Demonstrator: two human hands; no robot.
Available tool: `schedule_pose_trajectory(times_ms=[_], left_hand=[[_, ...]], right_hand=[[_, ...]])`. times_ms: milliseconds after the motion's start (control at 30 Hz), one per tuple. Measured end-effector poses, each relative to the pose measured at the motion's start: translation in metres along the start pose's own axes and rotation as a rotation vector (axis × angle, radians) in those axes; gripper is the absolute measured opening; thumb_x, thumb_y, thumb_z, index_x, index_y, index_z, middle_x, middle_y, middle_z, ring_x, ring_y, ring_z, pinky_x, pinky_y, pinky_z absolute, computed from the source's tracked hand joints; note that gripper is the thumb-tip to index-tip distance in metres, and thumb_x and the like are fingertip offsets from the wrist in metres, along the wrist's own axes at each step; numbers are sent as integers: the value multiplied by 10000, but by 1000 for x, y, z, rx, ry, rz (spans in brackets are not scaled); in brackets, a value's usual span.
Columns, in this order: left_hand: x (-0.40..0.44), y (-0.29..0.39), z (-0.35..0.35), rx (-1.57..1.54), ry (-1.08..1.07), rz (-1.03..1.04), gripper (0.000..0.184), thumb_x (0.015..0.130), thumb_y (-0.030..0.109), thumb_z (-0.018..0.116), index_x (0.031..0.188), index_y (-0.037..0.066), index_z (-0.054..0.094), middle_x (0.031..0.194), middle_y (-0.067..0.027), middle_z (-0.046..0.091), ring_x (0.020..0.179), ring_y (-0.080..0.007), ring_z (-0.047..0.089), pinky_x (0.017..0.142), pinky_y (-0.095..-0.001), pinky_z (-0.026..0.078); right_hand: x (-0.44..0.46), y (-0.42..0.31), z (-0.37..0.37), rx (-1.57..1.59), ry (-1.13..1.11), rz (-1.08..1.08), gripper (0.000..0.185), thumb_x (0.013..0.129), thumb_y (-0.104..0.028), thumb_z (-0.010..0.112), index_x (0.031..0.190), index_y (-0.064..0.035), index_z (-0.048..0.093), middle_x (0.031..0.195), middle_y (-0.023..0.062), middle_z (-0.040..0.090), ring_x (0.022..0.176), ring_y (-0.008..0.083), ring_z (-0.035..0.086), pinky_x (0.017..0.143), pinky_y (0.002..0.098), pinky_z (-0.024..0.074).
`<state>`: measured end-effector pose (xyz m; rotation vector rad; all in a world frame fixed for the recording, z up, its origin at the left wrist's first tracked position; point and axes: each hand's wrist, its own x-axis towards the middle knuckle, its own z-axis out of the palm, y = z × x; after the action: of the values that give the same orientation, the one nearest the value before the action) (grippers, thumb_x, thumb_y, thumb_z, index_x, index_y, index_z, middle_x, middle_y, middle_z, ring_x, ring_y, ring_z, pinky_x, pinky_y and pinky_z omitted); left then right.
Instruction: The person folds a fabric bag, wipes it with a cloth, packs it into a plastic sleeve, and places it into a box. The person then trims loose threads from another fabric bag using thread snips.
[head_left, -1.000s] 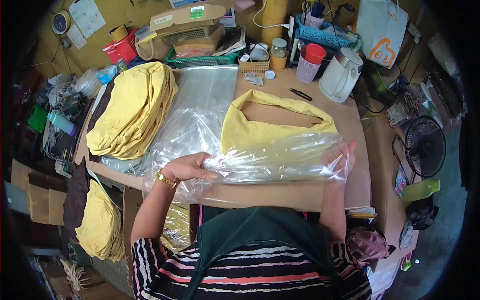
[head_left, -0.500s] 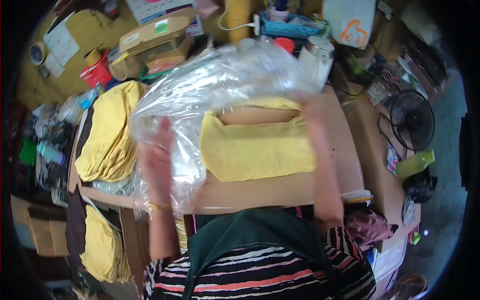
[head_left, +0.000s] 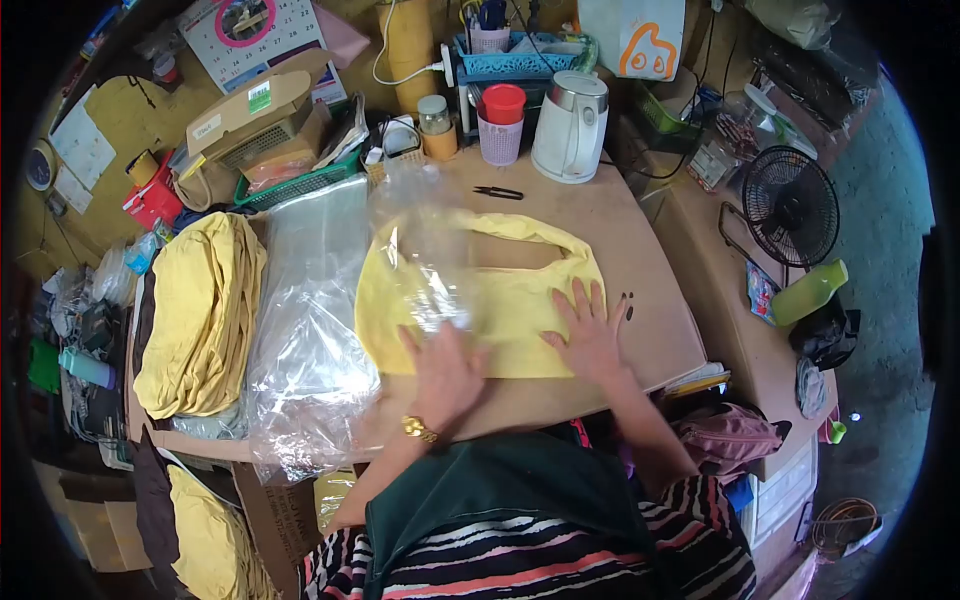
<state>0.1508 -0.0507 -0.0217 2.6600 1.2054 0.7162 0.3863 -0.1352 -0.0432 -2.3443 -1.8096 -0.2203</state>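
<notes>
A yellow cloth bag (head_left: 520, 330) with a wide loop handle lies flat on the brown board-topped table. My right hand (head_left: 592, 335) rests palm down on its right side, fingers spread. Over the bag's left part is my left hand (head_left: 448, 372), with a gold bracelet at the wrist. A blurred piece of clear plastic (head_left: 425, 262) rises from its fingers, which seem closed on it; the exact grip is smeared. To the left lie flat clear plastic bags (head_left: 305, 330), and beyond them a folded pile of yellow cloth (head_left: 200, 315).
Black thread snips (head_left: 498, 192) lie behind the bag. Along the back stand a white kettle (head_left: 570, 130), a lilac cup (head_left: 500, 138), a jar (head_left: 434, 115) and a green basket (head_left: 300, 178). A fan (head_left: 790, 207) and a green bottle (head_left: 810, 292) are at right.
The large clear plastic that billowed above the table has come down to the left. My right hand has settled flat on the yellow bag, and my left hand has moved right over it.
</notes>
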Motion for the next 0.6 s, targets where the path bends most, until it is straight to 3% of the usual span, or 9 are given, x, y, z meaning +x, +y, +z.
schedule_pose_trajectory(times_ms=[100, 133, 200, 267, 300, 400, 433, 533, 600], left_hand=[[2, 14, 14, -67, -41, 10, 421, 875, 358, 580, 998, -32, 478, 763, -200, 562, 871, -389, 581, 1051, -717, 23], [0, 6, 18, -78, -112, -40, 439, 877, 377, 578, 995, -33, 474, 777, -214, 568, 973, -416, 558, 1045, -723, 20], [0, -11, 13, -77, -176, -86, 456, 878, 395, 577, 993, -34, 470, 791, -229, 573, 1074, -443, 536, 1039, -730, 16], [-8, -22, 5, 110, 54, -37, 499, 873, 433, 581, 988, -38, 463, 848, -268, 580, 1249, -519, 398, 1028, -742, 14], [-10, -27, 2, 85, 4, -85, 533, 868, 450, 585, 999, -50, 458, 947, -301, 589, 1334, -548, 268, 1020, -753, 17], [-9, -41, 14, 115, 32, -41, 554, 866, 458, 584, 1018, -60, 459, 1066, -320, 582, 1348, -528, 257, 1023, -752, 27], [-6, -43, 11, 81, -130, -102, 662, 842, 496, 601, 1113, -89, 453, 1152, -315, 568, 1358, -518, 244, 1026, -750, 28], [7, -42, -1, -5, -212, -174, 772, 780, 567, 643, 1142, -87, 452, 1187, -305, 555, 1348, -520, 263, 1033, -742, 30], [16, -44, 2, 19, -219, -205, 818, 749, 590, 662, 1155, -88, 450, 1200, -302, 550, 1347, -514, 271, 1035, -739, 26]], right_hand=[[-28, -19, -13, 250, -79, 51, 669, 882, -461, 577, 1437, -145, 378, 1539, 182, 206, 1436, 357, 161, 1092, 676, 101], [-36, -11, -24, 253, -81, 47, 669, 882, -461, 577, 1437, -145, 378, 1539, 182, 206, 1436, 357, 161, 1092, 676, 101], [-47, 23, -44, 709, -250, -171, 604, 836, -298, 645, 1375, -118, 440, 1519, 189, 246, 1434, 352, 176, 1121, 616, 133], [-58, 41, -52, 602, -188, -215, 583, 795, -227, 661, 1334, -115, 471, 1506, 182, 272, 1428, 343, 200, 1126, 591, 157], [-61, 44, -53, 490, -123, -255, 570, 753, -155, 677, 1294, -112, 502, 1492, 176, 299, 1423, 335, 223, 1131, 565, 181], [-50, 41, -45, 314, -40, -378, 541, 695, -78, 673, 1219, -106, 540, 1468, 146, 346, 1398, 323, 282, 1112, 570, 226], [-43, 37, -44, 319, -40, -385, 541, 695, -78, 673, 1219, -106, 540, 1468, 146, 346, 1398, 323, 282, 1112, 570, 226], [-23, 32, -39, 189, -16, -439, 495, 682, -48, 658, 1165, -102, 568, 1435, 122, 398, 1370, 307, 339, 1107, 561, 245], [-12, 28, -26, 149, 205, -551, 412, 662, -42, 646, 1069, -96, 614, 1306, 95, 539, 1294, 266, 458, 1103, 557, 254]])
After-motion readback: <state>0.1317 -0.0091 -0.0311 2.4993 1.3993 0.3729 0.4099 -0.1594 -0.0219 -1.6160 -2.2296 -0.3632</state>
